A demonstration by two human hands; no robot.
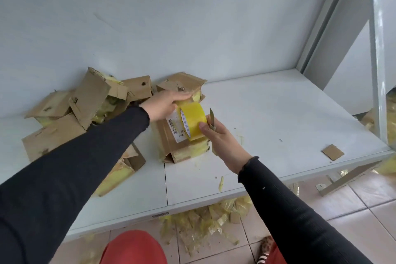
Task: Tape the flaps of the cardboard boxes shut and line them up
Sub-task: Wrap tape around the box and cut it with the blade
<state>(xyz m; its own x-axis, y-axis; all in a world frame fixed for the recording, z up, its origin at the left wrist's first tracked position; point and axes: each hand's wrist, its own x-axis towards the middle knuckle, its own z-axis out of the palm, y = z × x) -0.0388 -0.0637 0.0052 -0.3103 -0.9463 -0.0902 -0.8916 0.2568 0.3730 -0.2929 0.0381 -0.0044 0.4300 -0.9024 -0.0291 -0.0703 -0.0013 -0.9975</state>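
At the centre left of the frame, a jumble of cardboard boxes [85,105] lies piled on the white shelf [278,113], some tipped on edge, with yellowish tape on their torn flaps. Just right of the pile, near the middle, the left hand [165,105] reaches forward in a black sleeve, its fingers laid fairly flat over the far top of the labelled cardboard box [171,143], which stands apart from the heap with a white barcode label facing up. Behind it sits another box [182,83], touching or nearly touching. The roll of yellow tape [191,121] stands on edge on the labelled box, just under the left hand's fingers. Right of centre, the right hand [222,137] pinches the roll with its thumb on the tape's outer face and also grips a small knife [212,120], blade pointing up. Towards the lower right of the shelf lies a cardboard scrap [332,152]. Tape scraps [205,218] litter the tiled floor along the bottom.
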